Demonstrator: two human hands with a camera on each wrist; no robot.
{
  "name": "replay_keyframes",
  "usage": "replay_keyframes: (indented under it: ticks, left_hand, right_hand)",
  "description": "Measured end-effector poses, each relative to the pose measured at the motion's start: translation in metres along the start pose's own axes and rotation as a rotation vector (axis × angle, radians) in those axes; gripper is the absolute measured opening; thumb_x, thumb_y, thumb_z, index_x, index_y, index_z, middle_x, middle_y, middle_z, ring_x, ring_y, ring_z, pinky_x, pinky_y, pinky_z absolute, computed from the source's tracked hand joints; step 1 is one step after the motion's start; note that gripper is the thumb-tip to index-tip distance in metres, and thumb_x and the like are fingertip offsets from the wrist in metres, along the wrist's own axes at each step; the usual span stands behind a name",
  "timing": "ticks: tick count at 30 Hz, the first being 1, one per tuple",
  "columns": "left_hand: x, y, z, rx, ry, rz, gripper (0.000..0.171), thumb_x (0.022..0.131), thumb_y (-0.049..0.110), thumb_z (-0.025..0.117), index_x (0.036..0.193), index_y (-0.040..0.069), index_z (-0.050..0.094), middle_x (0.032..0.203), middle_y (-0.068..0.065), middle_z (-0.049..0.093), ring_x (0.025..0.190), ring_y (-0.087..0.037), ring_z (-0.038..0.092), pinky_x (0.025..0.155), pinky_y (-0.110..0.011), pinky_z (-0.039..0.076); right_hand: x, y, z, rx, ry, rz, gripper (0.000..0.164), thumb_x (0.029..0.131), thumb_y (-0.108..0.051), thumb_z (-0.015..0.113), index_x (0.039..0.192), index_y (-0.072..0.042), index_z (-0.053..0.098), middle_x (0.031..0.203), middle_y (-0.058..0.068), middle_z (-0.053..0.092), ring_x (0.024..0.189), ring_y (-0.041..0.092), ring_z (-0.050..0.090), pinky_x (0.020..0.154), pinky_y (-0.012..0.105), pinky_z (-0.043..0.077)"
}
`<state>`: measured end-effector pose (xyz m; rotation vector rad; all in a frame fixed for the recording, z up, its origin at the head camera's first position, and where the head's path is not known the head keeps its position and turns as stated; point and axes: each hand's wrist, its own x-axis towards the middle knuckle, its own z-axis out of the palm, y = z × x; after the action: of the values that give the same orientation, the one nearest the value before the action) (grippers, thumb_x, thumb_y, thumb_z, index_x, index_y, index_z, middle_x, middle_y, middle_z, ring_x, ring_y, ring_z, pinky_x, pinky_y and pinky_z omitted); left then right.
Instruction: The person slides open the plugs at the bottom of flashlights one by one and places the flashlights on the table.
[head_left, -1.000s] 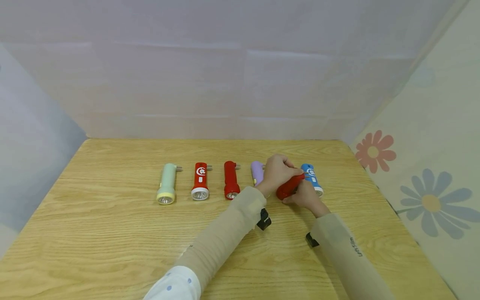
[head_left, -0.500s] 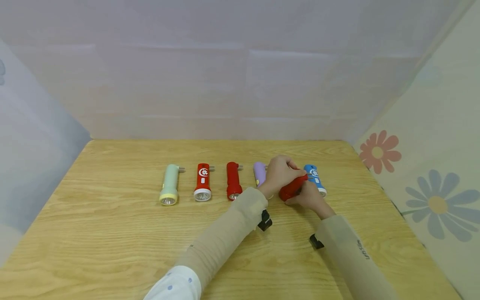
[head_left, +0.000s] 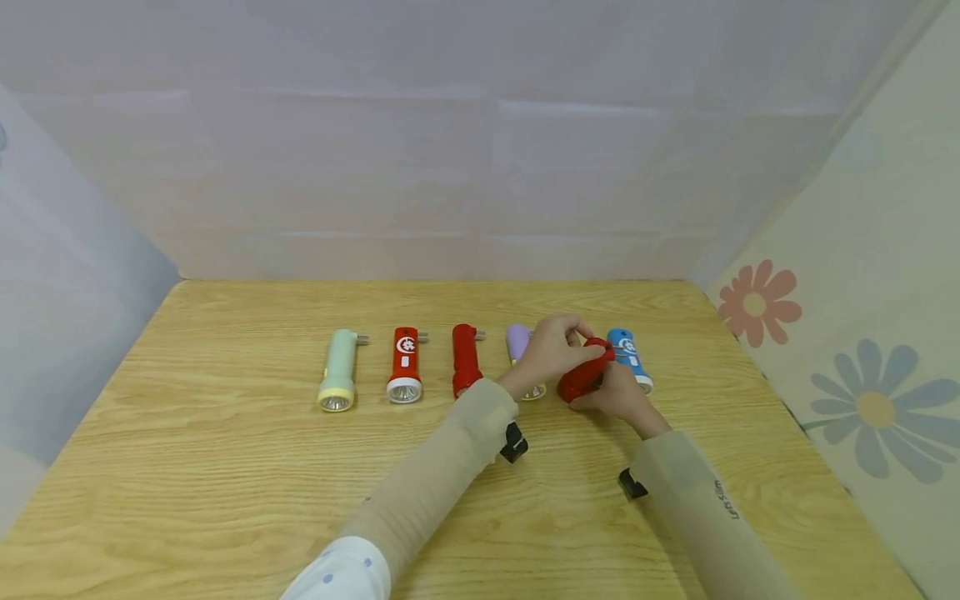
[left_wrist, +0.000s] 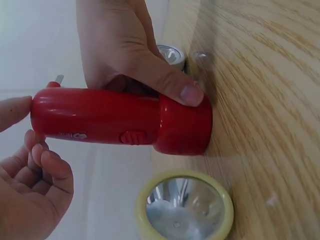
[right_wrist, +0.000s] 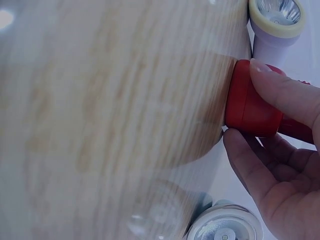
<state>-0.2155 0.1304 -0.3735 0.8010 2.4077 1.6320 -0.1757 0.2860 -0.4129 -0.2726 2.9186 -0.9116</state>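
Observation:
A red flashlight (head_left: 581, 379) stands head down on the table, its plug prongs sticking out near the raised tail. Around its head end, my right hand (head_left: 622, 392) grips it, with the thumb (left_wrist: 170, 82) laid along the head. At the tail, the thumb and a fingertip of my left hand (head_left: 551, 350) pinch the end, the other fingers curled below in the left wrist view. A purple flashlight (head_left: 517, 340) lies just left of it, partly behind my left hand. On the other side lies a blue flashlight (head_left: 626, 350) with a white head.
Farther left along the same row lie a pale green flashlight (head_left: 339, 367), a red one with a white head (head_left: 405, 362) and an all-red flashlight (head_left: 465, 354), its head partly covered by my left sleeve. Walls border the wooden table (head_left: 225, 483) at the back and right.
My left hand has shifted a little left and back at the tail, uncovering more of the purple flashlight's head. My right hand and the red flashlight stay in place.

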Motion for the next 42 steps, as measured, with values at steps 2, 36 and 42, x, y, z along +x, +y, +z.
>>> replay_keyframes:
  ticks: [2, 36, 42]
  left_hand:
    - [-0.0007, -0.0014, -0.0009, 0.021, -0.028, 0.014, 0.022, 0.080, 0.021, 0.071, 0.095, 0.008, 0.063, 0.061, 0.000, 0.051, 0.053, -0.010, 0.046, 0.049, -0.018, 0.040]
    - [-0.0039, -0.0070, 0.0009, 0.095, 0.074, 0.121, 0.025, 0.085, 0.020, 0.065, 0.107, 0.008, 0.064, 0.102, -0.003, 0.061, 0.087, -0.015, 0.057, 0.068, -0.014, 0.044]
    - [-0.0043, -0.0087, 0.0011, 0.080, 0.102, 0.115, 0.020, 0.086, 0.018, 0.064, 0.104, 0.008, 0.065, 0.099, -0.003, 0.059, 0.086, -0.015, 0.057, 0.067, -0.015, 0.045]
  right_hand:
    - [-0.0004, -0.0003, 0.0000, 0.009, -0.003, 0.005, 0.059, 0.066, -0.013, 0.081, 0.112, 0.010, 0.050, 0.100, 0.022, 0.060, 0.090, 0.035, 0.057, 0.079, 0.047, 0.046]
    - [-0.0085, 0.0011, -0.0027, 0.041, 0.015, -0.010, 0.043, 0.070, -0.010, 0.077, 0.103, 0.008, 0.058, 0.089, 0.015, 0.065, 0.076, 0.024, 0.059, 0.069, 0.038, 0.047]
    - [-0.0088, -0.0001, -0.0016, 0.039, 0.019, -0.011, 0.046, 0.072, -0.010, 0.076, 0.109, 0.009, 0.056, 0.096, 0.020, 0.064, 0.081, 0.029, 0.061, 0.072, 0.043, 0.049]
